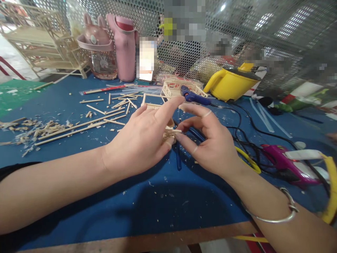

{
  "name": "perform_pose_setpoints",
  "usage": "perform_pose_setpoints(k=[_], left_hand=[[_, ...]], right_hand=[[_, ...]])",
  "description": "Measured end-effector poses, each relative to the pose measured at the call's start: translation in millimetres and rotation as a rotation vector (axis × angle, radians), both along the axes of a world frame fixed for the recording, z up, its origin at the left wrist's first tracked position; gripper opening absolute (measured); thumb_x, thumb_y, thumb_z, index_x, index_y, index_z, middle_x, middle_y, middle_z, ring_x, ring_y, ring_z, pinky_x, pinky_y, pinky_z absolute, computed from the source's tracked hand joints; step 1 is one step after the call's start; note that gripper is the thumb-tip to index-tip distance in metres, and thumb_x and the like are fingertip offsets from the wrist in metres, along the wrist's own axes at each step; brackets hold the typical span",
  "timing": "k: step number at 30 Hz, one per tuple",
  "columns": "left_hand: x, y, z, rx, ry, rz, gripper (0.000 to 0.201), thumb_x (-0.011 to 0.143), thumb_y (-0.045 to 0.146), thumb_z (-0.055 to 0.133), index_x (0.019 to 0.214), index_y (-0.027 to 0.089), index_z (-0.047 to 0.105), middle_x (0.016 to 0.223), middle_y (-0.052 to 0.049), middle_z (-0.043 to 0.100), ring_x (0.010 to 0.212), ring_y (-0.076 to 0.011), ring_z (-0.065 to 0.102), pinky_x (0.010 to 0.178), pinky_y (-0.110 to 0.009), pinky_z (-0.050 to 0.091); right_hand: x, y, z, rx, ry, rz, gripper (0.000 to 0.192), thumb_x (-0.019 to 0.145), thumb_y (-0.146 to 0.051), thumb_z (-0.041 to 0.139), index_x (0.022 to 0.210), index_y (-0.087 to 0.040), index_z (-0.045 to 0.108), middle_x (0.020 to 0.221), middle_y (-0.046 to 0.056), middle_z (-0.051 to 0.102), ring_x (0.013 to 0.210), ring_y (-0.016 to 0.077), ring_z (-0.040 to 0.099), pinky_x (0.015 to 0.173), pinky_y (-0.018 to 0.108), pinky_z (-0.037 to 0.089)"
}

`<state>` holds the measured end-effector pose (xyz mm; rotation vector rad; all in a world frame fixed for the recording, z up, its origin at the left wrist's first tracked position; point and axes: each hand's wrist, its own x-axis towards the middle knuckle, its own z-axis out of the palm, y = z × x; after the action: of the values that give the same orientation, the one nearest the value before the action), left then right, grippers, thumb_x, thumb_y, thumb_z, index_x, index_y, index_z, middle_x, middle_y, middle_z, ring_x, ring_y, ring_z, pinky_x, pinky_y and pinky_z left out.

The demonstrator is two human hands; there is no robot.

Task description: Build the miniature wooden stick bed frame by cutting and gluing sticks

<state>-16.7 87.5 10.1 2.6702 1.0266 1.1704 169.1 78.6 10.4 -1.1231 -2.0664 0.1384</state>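
Two bare hands meet over a blue desk [163, 207]. Far left, wooden sticks [79, 126] and scraps lie scattered. The left hand [139, 140] and right hand [210, 144] each pinch a small wooden stick piece [171, 133] between them, fingertips closed on it. Behind stands a yellow kettle [231, 84]; at right lies a pink glue gun [286, 163].

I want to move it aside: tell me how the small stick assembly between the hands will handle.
The small stick assembly, pinched between the left hand and right hand, looks built of thin wooden sticks, so it is probably very light. Such slender sticks would likely snap or come apart under a firm squeeze. Being boxy, it seems unlikely to roll.
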Motion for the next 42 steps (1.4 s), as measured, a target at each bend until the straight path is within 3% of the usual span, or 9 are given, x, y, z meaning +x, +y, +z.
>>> perform_pose_setpoints(k=[9, 14, 24, 42], left_hand=[[3, -1, 0.9, -0.048, -0.025, 0.029, 0.060, 0.080, 0.014, 0.051, 0.137, 0.019, 0.032, 0.094, -0.004, 0.068, 0.088, -0.0180, 0.064, 0.089, -0.042, 0.049], [2, -2, 1.9, -0.053, -0.007, 0.036, 0.061, 0.079, 0.013, 0.051, 0.137, 0.019, 0.032, 0.093, -0.003, 0.068, 0.089, -0.0183, 0.064, 0.088, -0.042, 0.049], [-2, -1, 0.2, 0.022, -0.002, -0.022, 0.066, 0.077, 0.011, 0.049, 0.138, 0.022, 0.029, 0.111, -0.007, 0.063, 0.101, -0.0219, 0.062, 0.088, -0.042, 0.051], [-1, -1, -1.6, 0.011, 0.019, -0.014, 0.064, 0.077, 0.010, 0.047, 0.137, 0.020, 0.028, 0.117, -0.009, 0.060, 0.107, -0.0229, 0.058, 0.096, -0.045, 0.045]], right_hand=[[-3, 0, -4.1, -0.085, 0.128, 0.041, 0.050, 0.078, -0.015, 0.061, 0.125, -0.025, 0.046, 0.083, -0.002, 0.063, 0.076, 0.0135, 0.062, 0.080, 0.033, 0.051], [-4, 1, -6.4, -0.161, 0.197, 0.143, 0.056, 0.077, -0.015, 0.064, 0.127, -0.024, 0.042, 0.088, -0.001, 0.060, 0.086, 0.0146, 0.061, 0.085, 0.034, 0.050], [-6, 9, -8.0, -0.249, 0.310, 0.232, 0.052, 0.078, -0.019, 0.063, 0.124, -0.027, 0.040, 0.081, -0.004, 0.058, 0.079, 0.0138, 0.061, 0.082, 0.035, 0.051], [-4, 8, -3.8, -0.093, 0.102, 0.133, 0.064, 0.080, -0.017, 0.062, 0.137, -0.028, 0.035, 0.084, -0.002, 0.062, 0.082, 0.0159, 0.062, 0.086, 0.037, 0.049]])
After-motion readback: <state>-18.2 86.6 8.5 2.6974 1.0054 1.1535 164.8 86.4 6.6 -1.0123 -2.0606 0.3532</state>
